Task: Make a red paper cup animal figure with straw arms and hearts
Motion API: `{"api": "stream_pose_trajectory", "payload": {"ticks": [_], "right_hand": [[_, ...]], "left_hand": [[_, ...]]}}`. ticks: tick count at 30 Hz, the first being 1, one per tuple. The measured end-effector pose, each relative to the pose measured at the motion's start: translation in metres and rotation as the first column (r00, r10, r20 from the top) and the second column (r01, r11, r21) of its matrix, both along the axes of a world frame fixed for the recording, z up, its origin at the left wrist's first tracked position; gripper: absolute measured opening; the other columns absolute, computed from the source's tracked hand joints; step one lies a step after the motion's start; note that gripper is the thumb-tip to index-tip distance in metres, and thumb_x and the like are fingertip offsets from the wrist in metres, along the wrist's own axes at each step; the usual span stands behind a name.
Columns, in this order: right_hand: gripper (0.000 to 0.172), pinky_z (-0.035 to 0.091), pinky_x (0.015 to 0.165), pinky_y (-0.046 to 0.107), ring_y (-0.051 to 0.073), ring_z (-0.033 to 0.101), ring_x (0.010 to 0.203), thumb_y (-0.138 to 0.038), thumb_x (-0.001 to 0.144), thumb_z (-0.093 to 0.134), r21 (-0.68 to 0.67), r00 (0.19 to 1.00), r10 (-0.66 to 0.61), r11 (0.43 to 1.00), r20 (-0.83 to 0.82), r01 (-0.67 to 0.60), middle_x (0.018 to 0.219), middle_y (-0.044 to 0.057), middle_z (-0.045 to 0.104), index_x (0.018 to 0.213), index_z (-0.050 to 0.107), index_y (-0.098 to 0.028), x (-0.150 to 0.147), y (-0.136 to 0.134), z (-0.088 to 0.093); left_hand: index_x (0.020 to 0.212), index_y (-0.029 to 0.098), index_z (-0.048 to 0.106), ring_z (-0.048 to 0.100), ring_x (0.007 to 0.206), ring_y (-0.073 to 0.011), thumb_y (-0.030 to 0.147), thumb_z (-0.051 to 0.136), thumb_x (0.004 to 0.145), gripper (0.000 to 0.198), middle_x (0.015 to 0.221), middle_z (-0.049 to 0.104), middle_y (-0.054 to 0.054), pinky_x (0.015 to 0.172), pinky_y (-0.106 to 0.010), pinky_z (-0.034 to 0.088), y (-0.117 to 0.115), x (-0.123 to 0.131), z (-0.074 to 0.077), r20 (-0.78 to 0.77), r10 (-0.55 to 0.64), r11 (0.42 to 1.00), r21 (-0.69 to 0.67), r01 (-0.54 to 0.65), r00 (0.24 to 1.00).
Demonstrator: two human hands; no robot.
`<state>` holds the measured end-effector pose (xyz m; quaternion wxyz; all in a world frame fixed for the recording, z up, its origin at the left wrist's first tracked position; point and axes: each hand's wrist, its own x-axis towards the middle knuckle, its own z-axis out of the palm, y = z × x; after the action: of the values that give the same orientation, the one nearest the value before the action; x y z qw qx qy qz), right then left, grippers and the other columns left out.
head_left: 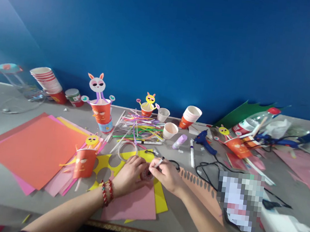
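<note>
My left hand (132, 171), with a red bead bracelet (106, 193) on its wrist, presses down at the middle of the table, fingers curled round a small round pinkish object (147, 173). What that object is cannot be made out. It rests over a pink paper sheet (135, 206), which overlaps a yellow sheet (161, 199) with round holes cut out. Closed round a pen (160, 161), my right hand (166, 174) holds its tip down at the round object. A tape roll (128, 151) lies just beyond my left hand.
Orange paper (38, 147) and paper cup figures (85, 162) stand left. Coloured sticks (139, 127), white cups (170, 131) and a glue stick (179, 141) lie behind my hands. To the right are a marker (192, 154), a blue glue gun (206, 142) and black cable (207, 167).
</note>
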<state>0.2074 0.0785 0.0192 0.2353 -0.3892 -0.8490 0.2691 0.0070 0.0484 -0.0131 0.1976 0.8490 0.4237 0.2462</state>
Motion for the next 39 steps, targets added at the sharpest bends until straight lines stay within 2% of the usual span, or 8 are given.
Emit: {"api": "stream_pose_trajectory", "payload": {"ticks": [3,9,12,16,20,27,31,39], "right_hand": [[0.020,0.046,0.069,0.025,0.016,0.065,0.067,-0.011,0.087,0.056,0.004,0.998,0.043,0.999,0.041,-0.044,0.068,-0.004,0.068,0.071,0.060,-0.022,-0.003,0.008,0.004],[0.022,0.044,0.070,0.026,0.016,0.066,0.066,-0.007,0.081,0.058,0.056,0.979,0.137,0.988,0.148,-0.147,0.069,-0.003,0.072,0.065,0.062,-0.022,-0.015,0.025,0.009],[0.024,0.042,0.071,0.029,0.018,0.065,0.066,-0.008,0.081,0.057,0.104,0.965,0.166,0.976,0.202,-0.190,0.067,0.000,0.072,0.062,0.062,-0.021,-0.022,0.027,0.011],[0.021,0.038,0.069,0.031,0.019,0.061,0.063,-0.008,0.078,0.058,0.154,0.952,0.182,0.962,0.245,-0.223,0.063,0.002,0.070,0.061,0.061,-0.020,-0.026,0.026,0.013],[0.019,0.037,0.068,0.031,0.019,0.061,0.064,-0.008,0.077,0.059,0.187,0.955,0.194,0.953,0.225,-0.238,0.062,0.001,0.066,0.062,0.058,-0.020,-0.023,0.022,0.015],[0.018,0.040,0.074,0.033,0.018,0.057,0.067,-0.013,0.087,0.052,0.236,0.973,0.200,0.946,0.114,-0.222,0.067,0.000,0.064,0.071,0.054,-0.023,-0.007,0.014,0.017],[0.016,0.041,0.077,0.036,0.019,0.054,0.069,-0.015,0.090,0.049,0.321,0.958,0.261,0.903,0.120,-0.286,0.071,0.001,0.063,0.077,0.054,-0.023,0.000,0.008,0.012],[0.018,0.040,0.081,0.038,0.020,0.050,0.071,-0.010,0.088,0.048,0.430,0.899,0.299,0.800,0.319,-0.418,0.070,0.002,0.060,0.078,0.055,-0.022,0.001,-0.002,0.009]], "left_hand": [[0.111,0.021,0.061,0.057,0.099,-0.0268,0.038,0.074,0.084,0.035,0.111,0.064,-0.007,0.091,-0.043,0.047,0.000,0.000,0.000,0.004,-0.001,1.000,0.004,0.001,1.000],[0.094,0.020,0.062,0.057,0.097,-0.0266,0.032,0.076,0.080,0.023,0.105,0.063,-0.007,0.091,-0.043,0.048,0.000,0.000,0.000,-0.013,0.015,1.000,0.018,-0.015,1.000],[0.100,0.020,0.062,0.057,0.099,-0.0278,0.027,0.077,0.078,0.027,0.105,0.063,-0.008,0.090,-0.044,0.048,0.000,0.000,-0.002,-0.016,0.020,1.000,0.020,-0.020,1.000],[0.108,0.022,0.062,0.057,0.101,-0.0289,0.028,0.077,0.077,0.036,0.108,0.062,-0.009,0.089,-0.045,0.049,0.001,-0.001,-0.006,-0.011,0.021,1.000,0.022,-0.021,1.000],[0.107,0.021,0.062,0.056,0.099,-0.0287,0.029,0.080,0.075,0.038,0.108,0.061,-0.009,0.089,-0.045,0.049,0.001,-0.001,-0.007,-0.006,0.031,0.999,0.024,-0.031,1.000],[0.115,0.023,0.059,0.056,0.104,-0.0278,0.025,0.079,0.075,0.045,0.116,0.060,-0.008,0.093,-0.045,0.048,0.001,-0.001,-0.006,0.014,0.019,1.000,0.021,-0.019,1.000],[0.116,0.023,0.059,0.056,0.103,-0.0269,0.024,0.078,0.076,0.045,0.115,0.060,-0.008,0.093,-0.044,0.048,0.001,-0.001,-0.007,0.022,0.024,1.000,0.020,-0.024,0.999],[0.124,0.023,0.056,0.056,0.104,-0.0275,0.014,0.075,0.073,0.056,0.115,0.061,-0.008,0.094,-0.044,0.047,0.000,-0.001,-0.009,0.021,0.015,1.000,0.027,-0.015,1.000]]}}
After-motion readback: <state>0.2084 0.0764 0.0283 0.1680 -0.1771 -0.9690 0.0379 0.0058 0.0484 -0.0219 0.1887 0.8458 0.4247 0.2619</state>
